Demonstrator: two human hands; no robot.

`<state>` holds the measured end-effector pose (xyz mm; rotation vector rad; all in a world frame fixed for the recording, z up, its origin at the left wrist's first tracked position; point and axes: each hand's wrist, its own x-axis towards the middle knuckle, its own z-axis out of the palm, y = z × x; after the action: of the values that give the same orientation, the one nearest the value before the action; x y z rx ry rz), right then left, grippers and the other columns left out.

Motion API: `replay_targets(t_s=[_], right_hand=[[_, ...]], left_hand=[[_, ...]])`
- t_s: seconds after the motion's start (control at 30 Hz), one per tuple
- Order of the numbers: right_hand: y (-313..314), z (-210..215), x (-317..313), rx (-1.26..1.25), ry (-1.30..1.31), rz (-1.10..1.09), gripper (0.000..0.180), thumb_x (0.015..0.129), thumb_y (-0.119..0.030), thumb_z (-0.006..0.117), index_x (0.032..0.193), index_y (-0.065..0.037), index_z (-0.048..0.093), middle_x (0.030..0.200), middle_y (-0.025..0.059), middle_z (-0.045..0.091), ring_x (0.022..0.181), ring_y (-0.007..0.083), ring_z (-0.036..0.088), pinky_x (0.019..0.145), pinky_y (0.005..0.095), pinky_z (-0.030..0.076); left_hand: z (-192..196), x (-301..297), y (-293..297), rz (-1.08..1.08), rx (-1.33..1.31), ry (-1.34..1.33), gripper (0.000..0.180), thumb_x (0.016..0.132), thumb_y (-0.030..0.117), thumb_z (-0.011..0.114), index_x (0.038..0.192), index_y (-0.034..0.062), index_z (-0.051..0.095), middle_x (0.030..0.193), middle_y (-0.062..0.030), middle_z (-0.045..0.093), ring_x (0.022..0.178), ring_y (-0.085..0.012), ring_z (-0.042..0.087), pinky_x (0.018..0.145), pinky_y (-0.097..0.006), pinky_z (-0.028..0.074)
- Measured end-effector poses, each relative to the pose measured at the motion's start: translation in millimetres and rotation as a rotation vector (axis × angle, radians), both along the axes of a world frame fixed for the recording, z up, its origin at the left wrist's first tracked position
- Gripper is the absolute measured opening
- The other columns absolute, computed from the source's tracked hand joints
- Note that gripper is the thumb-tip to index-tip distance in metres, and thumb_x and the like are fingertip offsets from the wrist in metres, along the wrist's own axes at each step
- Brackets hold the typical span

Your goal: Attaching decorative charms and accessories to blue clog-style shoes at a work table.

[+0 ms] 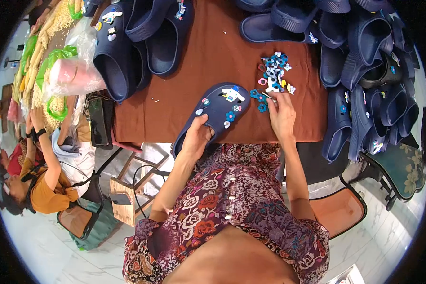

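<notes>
My left hand (197, 134) grips a navy foam clog (213, 106) by its open heel end, over the near edge of the brown-covered table. On the clog's upper sit a white character charm (232, 94), a blue flower charm (230, 116) and several small round and heart-shaped charms. To its right, my right hand (282, 113) reaches into the near end of a pile of loose shoe charms (272, 71). Its thumb and fingers are drawn together beside some blue flower charms (260, 98); whatever lies between the fingertips is too small to make out.
Navy clogs (161, 38) stand at the table's far left, some with charms. More clogs (359, 57) are heaped along the right side. A phone (98, 124) lies by the left edge. Further left, another person (47, 175) works among bags. Chairs (338, 215) stand nearby.
</notes>
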<state>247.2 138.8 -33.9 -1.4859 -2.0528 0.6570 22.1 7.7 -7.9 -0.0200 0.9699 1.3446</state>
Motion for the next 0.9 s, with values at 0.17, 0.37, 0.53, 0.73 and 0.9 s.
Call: replay_targets(t_s=[0.17,0.37,0.53,0.73,0.9], right_hand=[[5,4,-4,-0.049,-0.019,0.009,0.017,0.087,-0.011,0.07,0.103,-0.008,0.065,0.094,0.0095,0.061,0.075,0.0243,0.066,0.067,0.0365,0.051],[8,5,-5,-0.083,-0.06,0.012,0.017,0.085,-0.011,0.07,0.101,-0.008,0.064,0.092,0.0089,0.061,0.075,0.0246,0.064,0.068,0.0371,0.051],[8,2,-7,-0.022,-0.108,0.034,0.014,0.086,-0.01,0.067,0.099,-0.007,0.064,0.091,0.0092,0.061,0.077,0.025,0.063,0.069,0.039,0.05],[3,6,-2,-0.009,0.018,0.047,0.01,0.09,-0.01,0.063,0.097,-0.004,0.063,0.091,0.0099,0.061,0.072,0.023,0.062,0.068,0.0352,0.051],[-9,10,-1,-0.329,0.399,0.027,0.01,0.094,-0.01,0.064,0.1,-0.002,0.065,0.089,0.0023,0.063,0.073,0.0082,0.058,0.063,0.0243,0.047]], left_hand=[[-3,2,-5,0.022,-0.002,-0.089,0.046,0.092,0.02,0.06,0.129,-0.0033,0.048,0.127,-0.0138,0.059,0.115,-0.0238,0.059,0.102,-0.039,0.044],[8,8,-13,0.025,-0.07,-0.033,0.045,0.087,0.017,0.065,0.125,-0.0019,0.052,0.123,-0.0114,0.06,0.114,-0.0232,0.058,0.101,-0.041,0.044],[2,10,-20,0.061,-0.091,-0.03,0.042,0.086,0.015,0.064,0.124,-0.0011,0.054,0.121,-0.0106,0.061,0.112,-0.022,0.058,0.099,-0.04,0.043],[-4,7,-20,0.047,-0.102,-0.059,0.048,0.084,0.009,0.064,0.13,0.0026,0.05,0.122,-0.0082,0.059,0.117,-0.0228,0.056,0.101,-0.046,0.044],[8,7,-13,0.027,-0.071,-0.064,0.047,0.085,0.011,0.063,0.129,0.0029,0.051,0.121,-0.0075,0.06,0.116,-0.0221,0.056,0.102,-0.045,0.043]])
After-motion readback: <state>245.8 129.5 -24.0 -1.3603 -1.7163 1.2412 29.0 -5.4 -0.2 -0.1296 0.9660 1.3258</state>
